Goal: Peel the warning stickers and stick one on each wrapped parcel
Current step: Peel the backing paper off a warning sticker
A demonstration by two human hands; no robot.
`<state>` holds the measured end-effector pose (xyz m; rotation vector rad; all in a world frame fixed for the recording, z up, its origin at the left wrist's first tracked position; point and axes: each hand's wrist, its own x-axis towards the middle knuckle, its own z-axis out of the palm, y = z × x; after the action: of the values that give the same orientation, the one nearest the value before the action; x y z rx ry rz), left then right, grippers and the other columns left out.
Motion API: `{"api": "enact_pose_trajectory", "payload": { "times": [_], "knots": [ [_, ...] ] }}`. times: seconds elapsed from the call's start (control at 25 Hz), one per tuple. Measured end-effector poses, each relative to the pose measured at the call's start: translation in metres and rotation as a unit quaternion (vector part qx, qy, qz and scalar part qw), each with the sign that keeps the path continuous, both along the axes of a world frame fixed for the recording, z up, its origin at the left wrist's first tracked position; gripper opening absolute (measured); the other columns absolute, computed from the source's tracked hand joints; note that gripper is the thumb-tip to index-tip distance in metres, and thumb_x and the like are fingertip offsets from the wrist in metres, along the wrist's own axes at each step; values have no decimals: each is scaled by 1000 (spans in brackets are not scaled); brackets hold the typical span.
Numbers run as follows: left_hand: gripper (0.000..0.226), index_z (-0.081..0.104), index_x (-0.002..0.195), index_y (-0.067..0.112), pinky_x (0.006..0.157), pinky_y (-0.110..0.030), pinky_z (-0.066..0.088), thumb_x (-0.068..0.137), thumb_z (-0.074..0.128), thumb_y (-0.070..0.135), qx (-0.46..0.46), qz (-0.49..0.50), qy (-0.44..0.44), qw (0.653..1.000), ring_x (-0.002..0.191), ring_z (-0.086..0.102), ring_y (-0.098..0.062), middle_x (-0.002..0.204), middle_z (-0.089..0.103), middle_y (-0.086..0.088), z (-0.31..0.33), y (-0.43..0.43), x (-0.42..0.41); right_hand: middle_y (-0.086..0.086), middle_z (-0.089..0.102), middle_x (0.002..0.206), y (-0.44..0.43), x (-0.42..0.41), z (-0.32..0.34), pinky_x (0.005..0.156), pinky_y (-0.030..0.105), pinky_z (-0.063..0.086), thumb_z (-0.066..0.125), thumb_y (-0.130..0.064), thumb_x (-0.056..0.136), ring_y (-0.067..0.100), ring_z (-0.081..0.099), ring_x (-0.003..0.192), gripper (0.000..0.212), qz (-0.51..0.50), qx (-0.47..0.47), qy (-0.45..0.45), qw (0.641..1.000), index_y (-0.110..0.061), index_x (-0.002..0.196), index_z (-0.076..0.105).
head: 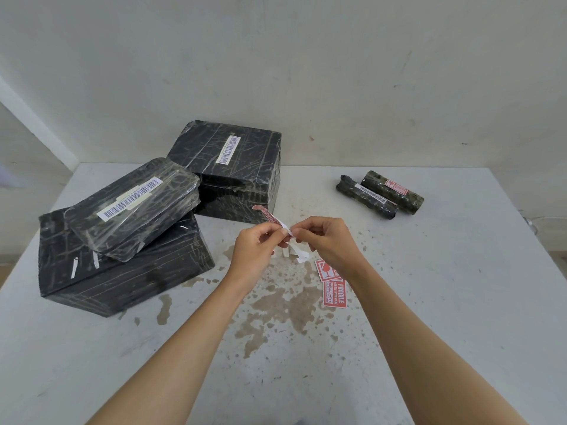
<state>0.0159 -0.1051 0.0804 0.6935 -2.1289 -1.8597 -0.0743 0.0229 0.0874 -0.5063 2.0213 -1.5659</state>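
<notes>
At table centre, 12 o'clock from the body: left hand [257, 250] pinches the red sticker [270, 216], and right hand [325, 240] pinches its white end. Fingertips of both are curled in. The sticker curls up toward 11 o'clock. White backing strip [299, 251] sits below the fingers. Hanging or lying on the table [429, 302], can't tell.

Doing it well, my read: pull the backing off slowly at a low angle. Hold the sticker by one edge only, glue side off the skin. The curl looks prone to folding onto itself, so keep it taut.

Counts:
- Parcels: 5. Back box [233, 167] at 11 o'clock. Flat parcel [135, 207] stacked on front box [122, 271] at 10 o'clock. Near roll [365, 197] and far roll [408, 199] side by side at 1 o'clock.
- Stickers: 1 in hand. 1 applied sticker [395, 187] on the far roll. Spare stickers [333, 286] at 5 o'clock of the right hand, at least 2, overlapping, exact count unclear.
- 4 parcels look unlabelled.
</notes>
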Motion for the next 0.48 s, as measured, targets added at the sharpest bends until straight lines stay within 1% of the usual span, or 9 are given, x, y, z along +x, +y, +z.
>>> {"api": "enact_pose_trajectory", "payload": {
  "times": [0.08, 0.16, 0.32, 0.36, 0.48],
  "knots": [
    [14, 72, 87, 14, 63, -14, 47, 91, 59, 19, -1, -1, -1, 1000, 76, 67, -7, 82, 73, 0, -1, 0, 1, 8, 66, 70, -1, 1, 0, 56, 25, 40, 66, -11, 86, 19, 47, 62, 10, -1, 5, 4, 1000, -5, 86, 73],
    [15, 72, 88, 13, 62, -14, 46, 91, 59, 18, -2, -1, -1, 1000, 76, 67, -8, 82, 73, -1, -1, 1, 1, 8, 68, 71, -1, 1, 0, 56, 23, 41, 66, -11, 86, 18, 50, 63, 10, -2, 10, 10, 1000, -5, 86, 74],
    [15, 72, 87, 14, 62, -13, 46, 91, 59, 18, -6, -2, -1, 1000, 76, 67, -7, 82, 73, 0, -1, 2, 0, 4, 69, 72, 0, 1, 2, 54, 12, 41, 68, -10, 85, 3, 55, 57, 10, 0, 9, 15, 1000, -3, 87, 73],
    [15, 72, 86, 14, 62, -12, 46, 91, 59, 17, -4, -2, 0, 1000, 75, 67, -7, 81, 73, 0, 0, 2, 0, 6, 69, 73, 1, 1, 2, 54, 12, 41, 68, -10, 85, 3, 55, 57, 10, -2, 9, 17, 1000, -3, 87, 73],
    [14, 72, 86, 13, 61, -12, 46, 91, 59, 16, -1, -2, 2, 1000, 74, 66, -5, 81, 73, -1, 1, 3, -1, 11, 68, 72, 1, -1, 1, 54, 21, 40, 67, -12, 86, 15, 50, 60, 10, -2, 13, 16, 1000, -5, 86, 74]
  ]
}}
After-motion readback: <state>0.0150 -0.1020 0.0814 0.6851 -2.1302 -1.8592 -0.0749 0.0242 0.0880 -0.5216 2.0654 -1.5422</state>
